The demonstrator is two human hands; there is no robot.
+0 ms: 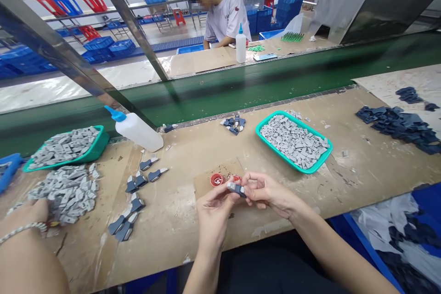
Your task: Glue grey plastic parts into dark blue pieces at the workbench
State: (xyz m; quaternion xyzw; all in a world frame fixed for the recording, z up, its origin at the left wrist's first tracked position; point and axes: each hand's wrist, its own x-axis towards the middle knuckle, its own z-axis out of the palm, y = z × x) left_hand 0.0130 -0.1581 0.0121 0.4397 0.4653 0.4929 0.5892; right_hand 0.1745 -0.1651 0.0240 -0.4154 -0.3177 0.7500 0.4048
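Note:
Between my two hands is a small dark blue and light grey plastic part [237, 189], held just above the cardboard-covered bench. The fingertips of my left hand [216, 206] pinch its grey end. My right hand [267, 195] grips the dark end with thumb and fingers. Right behind them, a red cap [217, 179] lies on a cardboard piece, and a second red cap [236, 178] is partly hidden by my fingers. Several joined blue-and-grey parts [119, 224] lie left of my hands, and a small cluster of like parts [234, 124] sits farther back.
A teal tray [327, 156] of grey pieces stands at right, another teal tray [103, 135] at left. A white bottle [139, 132] leans behind. A co-worker's hand [34, 213] touches a grey pile [74, 195]. Dark blue pieces [396, 124] lie far right. A green conveyor [206, 94] runs behind.

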